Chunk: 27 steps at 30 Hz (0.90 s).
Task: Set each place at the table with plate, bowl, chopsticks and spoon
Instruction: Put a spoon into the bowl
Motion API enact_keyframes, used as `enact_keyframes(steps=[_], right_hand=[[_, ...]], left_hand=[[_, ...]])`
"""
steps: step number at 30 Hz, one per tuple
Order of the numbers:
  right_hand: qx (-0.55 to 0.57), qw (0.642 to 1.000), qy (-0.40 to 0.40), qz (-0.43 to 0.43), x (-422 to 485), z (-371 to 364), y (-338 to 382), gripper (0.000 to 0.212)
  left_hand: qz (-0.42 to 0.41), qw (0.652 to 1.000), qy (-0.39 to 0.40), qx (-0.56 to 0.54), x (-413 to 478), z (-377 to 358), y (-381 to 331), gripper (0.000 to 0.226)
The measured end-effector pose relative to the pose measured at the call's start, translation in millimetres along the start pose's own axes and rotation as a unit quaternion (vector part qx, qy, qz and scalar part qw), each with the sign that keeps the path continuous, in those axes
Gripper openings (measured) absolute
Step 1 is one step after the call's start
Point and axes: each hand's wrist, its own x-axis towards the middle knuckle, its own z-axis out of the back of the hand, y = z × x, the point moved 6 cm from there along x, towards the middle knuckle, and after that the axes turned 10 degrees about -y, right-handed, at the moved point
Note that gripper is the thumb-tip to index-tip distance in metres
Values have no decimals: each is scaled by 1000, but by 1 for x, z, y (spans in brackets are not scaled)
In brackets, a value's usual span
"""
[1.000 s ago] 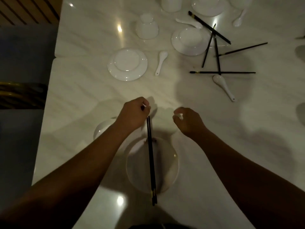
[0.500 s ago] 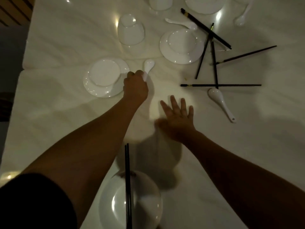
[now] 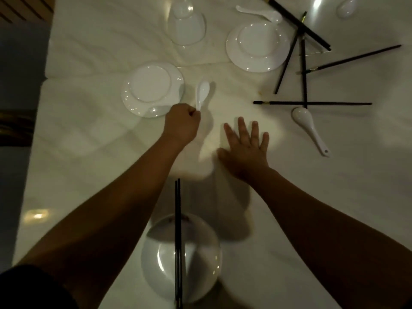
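We are in a dining room: a glossy pale marble table (image 3: 89, 152) carries round white porcelain plates (image 3: 153, 89), white ceramic soup spoons (image 3: 201, 92) and, far right, slim black chopsticks (image 3: 334, 103).

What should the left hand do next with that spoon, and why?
Probably lift the spoon and bring it back beside the near plate. The left hand grips its handle, next to a far plate, and the near plate carries chopsticks but no spoon in view. The right hand rests flat on the table.
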Motion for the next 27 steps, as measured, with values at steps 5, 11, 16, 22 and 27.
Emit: enact_keyframes(steps=[5, 11, 16, 22, 27], right_hand=[[51, 998, -9, -27, -19, -2, 19, 61], [144, 987, -73, 23, -56, 11, 86, 35], [102, 992, -43, 67, -84, -6, 151, 35], [-63, 994, 65, 54, -90, -32, 187, 50], [-50, 997, 59, 7, -99, -34, 194, 38]], left_hand=[[119, 985, 24, -125, -82, 73, 45, 21], [199, 968, 3, -155, -157, 144, 127, 23], [238, 959, 33, -150, -192, 160, 173, 28], [254, 943, 55, -210, -201, 168, 191, 23], [264, 933, 92, -225, -194, 172, 194, 14]])
